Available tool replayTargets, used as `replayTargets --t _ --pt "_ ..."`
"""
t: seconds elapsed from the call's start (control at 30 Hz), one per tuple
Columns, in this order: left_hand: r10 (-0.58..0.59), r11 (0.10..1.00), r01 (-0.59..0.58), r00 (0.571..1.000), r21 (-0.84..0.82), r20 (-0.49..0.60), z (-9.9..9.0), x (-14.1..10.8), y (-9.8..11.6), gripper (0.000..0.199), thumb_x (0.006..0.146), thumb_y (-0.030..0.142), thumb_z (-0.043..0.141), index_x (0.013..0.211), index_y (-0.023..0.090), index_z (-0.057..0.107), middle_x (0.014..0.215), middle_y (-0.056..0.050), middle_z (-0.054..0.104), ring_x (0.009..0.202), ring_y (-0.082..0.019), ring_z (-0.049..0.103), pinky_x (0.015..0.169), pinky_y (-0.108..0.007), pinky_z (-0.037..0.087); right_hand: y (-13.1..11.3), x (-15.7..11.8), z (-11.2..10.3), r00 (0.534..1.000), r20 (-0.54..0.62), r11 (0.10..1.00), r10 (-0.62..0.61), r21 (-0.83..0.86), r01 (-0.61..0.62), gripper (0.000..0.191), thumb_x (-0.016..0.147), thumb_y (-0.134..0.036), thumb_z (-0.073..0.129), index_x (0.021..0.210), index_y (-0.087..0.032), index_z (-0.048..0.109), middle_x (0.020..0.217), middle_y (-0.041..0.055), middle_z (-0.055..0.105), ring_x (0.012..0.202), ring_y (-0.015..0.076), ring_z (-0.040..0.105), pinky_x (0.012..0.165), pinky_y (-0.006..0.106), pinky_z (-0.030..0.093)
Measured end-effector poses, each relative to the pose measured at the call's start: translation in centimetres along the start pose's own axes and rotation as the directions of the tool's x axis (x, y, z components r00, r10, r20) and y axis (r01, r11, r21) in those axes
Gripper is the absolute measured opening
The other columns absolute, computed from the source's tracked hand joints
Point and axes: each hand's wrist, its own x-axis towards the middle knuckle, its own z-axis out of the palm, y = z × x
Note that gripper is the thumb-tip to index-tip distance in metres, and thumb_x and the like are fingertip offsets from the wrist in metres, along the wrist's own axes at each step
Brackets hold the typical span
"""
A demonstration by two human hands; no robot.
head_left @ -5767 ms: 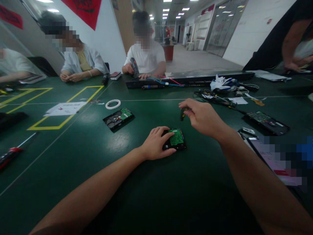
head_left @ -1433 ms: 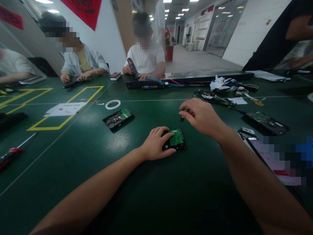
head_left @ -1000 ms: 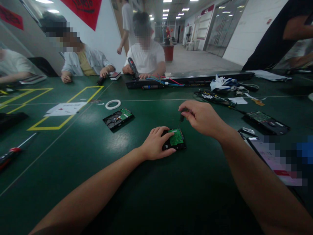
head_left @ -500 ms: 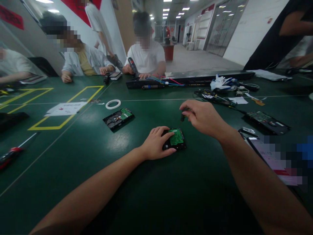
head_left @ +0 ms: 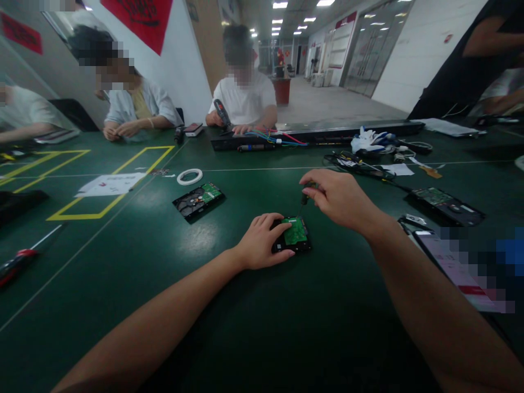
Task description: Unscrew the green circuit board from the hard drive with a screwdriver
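A hard drive with a green circuit board (head_left: 295,233) lies on the dark green table in front of me. My left hand (head_left: 264,240) rests over its left side, fingers spread, with fingertips on the board and thumb along the near edge. A small dark screwdriver (head_left: 304,197) is pinched upright in my right hand (head_left: 333,196). Its thin shaft points down at the far edge of the drive; whether the tip touches is too small to tell. Another drive (head_left: 199,201) lies to the left, close to a white ring (head_left: 189,176).
A red-handled screwdriver (head_left: 18,265) lies far left, near paper (head_left: 110,184) and yellow tape. On the right are a third drive (head_left: 446,206), a phone (head_left: 454,267), cables and white gloves (head_left: 370,140). Across the table, a person holds a power tool (head_left: 222,113).
The screwdriver's shaft now shows more clearly above the drive's far edge; my hands have hardly moved. Across the table, a seated person has brought both hands together, and a standing person has moved left.
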Motion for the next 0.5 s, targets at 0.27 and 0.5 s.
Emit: replayTargets --t 0.27,0.5 --pt "0.007 1.000 -0.007 1.000 -0.004 -0.009 0.19 0.02 -0.11 0.075 0.094 0.068 0.066 0.153 0.025 0.053 0.150 -0.017 0.051 0.138 -0.039 0.049 0.115 -0.059 0.042 0.06 0.02 0.26 1.000 -0.003 1.000 -0.004 0.001 0.004 0.017 0.097 -0.016 0.058 0.108 -0.021 0.071 0.110 0.0107 0.077 0.097 0.0282 0.069 0.089 0.043 0.051" --pt "0.004 1.000 -0.004 1.000 -0.004 -0.005 -0.01 0.00 0.06 0.074 0.094 0.068 0.066 0.154 0.025 0.053 0.150 -0.017 0.050 0.139 -0.039 0.049 0.115 -0.059 0.042 -0.01 0.05 0.16 1.000 0.001 1.000 -0.009 0.004 0.009 0.017 0.098 -0.017 0.058 0.108 -0.021 0.071 0.109 0.0101 0.077 0.097 0.0280 0.070 0.090 0.043 0.052"
